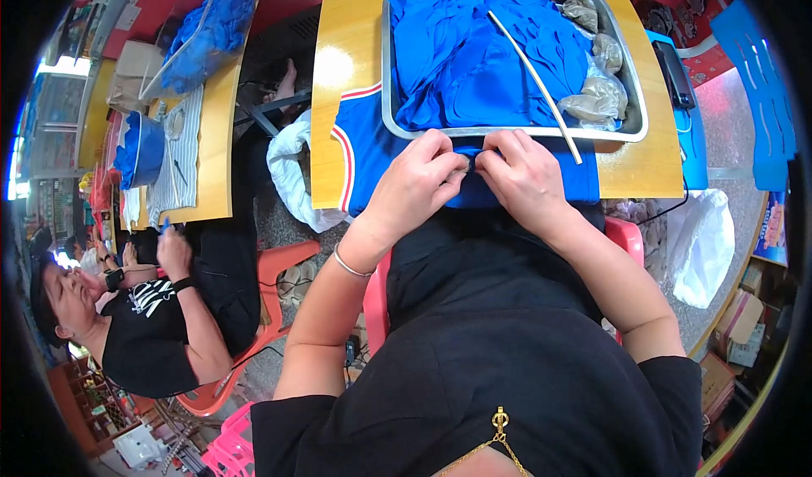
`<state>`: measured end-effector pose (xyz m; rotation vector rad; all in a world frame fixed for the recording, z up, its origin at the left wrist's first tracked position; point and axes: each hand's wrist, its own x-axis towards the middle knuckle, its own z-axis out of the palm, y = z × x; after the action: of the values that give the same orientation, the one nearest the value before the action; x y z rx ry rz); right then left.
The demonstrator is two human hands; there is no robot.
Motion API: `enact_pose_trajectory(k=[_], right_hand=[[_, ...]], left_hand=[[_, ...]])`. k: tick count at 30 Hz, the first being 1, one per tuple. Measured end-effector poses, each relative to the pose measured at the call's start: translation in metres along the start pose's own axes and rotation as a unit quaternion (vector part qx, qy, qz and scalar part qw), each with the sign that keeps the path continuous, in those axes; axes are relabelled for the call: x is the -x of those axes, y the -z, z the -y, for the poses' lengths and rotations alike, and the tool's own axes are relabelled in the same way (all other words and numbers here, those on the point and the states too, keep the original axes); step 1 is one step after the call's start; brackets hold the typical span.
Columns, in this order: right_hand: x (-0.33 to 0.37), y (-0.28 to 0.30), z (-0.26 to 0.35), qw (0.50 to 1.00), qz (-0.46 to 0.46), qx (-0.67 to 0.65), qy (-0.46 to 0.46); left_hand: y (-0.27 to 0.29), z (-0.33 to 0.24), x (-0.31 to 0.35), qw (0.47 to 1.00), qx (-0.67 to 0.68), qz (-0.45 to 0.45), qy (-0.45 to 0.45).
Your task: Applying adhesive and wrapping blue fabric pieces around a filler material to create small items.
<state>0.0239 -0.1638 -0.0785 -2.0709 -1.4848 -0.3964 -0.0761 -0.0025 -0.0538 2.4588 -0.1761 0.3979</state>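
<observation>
My left hand (425, 175) and my right hand (523, 178) meet at the near table edge, fingertips pinched close together. Between them is a bit of blue cloth (472, 157), mostly covered by the fingers. Under both hands lies a blue garment (370, 130) with red-and-white striped trim, spread flat on the table. Just beyond them stands a metal tray (624, 135) heaped with blue cloth pieces (461, 67). Several clear plastic bags (597, 101) of small greyish items sit along the tray's right side. A thin pale stick (534, 81) lies slanted across the heap and over the near rim.
At the left a co-worker (161, 308) sits at another wooden table (222, 130) with a clear bin (203, 41) and a blue bucket (142, 151). A white sack (292, 168) is between the tables. A white plastic bag (704, 244) and a blue chair (753, 88) stand to the right.
</observation>
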Motion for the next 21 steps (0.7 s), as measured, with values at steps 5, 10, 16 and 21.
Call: enact_pose_trajectory(k=[5, 10, 16, 21], right_hand=[[-0.001, -0.004, 0.001, 1.0, -0.021, -0.023, -0.001], [-0.001, -0.005, 0.004, 0.999, -0.027, -0.032, -0.003], [-0.002, -0.001, 0.004, 0.999, 0.014, -0.033, -0.002], [-0.003, 0.009, 0.004, 0.997, 0.043, -0.066, 0.013]], left_hand=[[0.001, 0.001, 0.003, 1.0, 0.011, -0.002, 0.0], [0.001, 0.005, 0.004, 1.0, 0.0, -0.011, -0.019], [0.003, 0.001, 0.005, 1.0, 0.018, 0.008, -0.012], [0.005, -0.004, 0.006, 1.0, 0.015, 0.022, -0.011]])
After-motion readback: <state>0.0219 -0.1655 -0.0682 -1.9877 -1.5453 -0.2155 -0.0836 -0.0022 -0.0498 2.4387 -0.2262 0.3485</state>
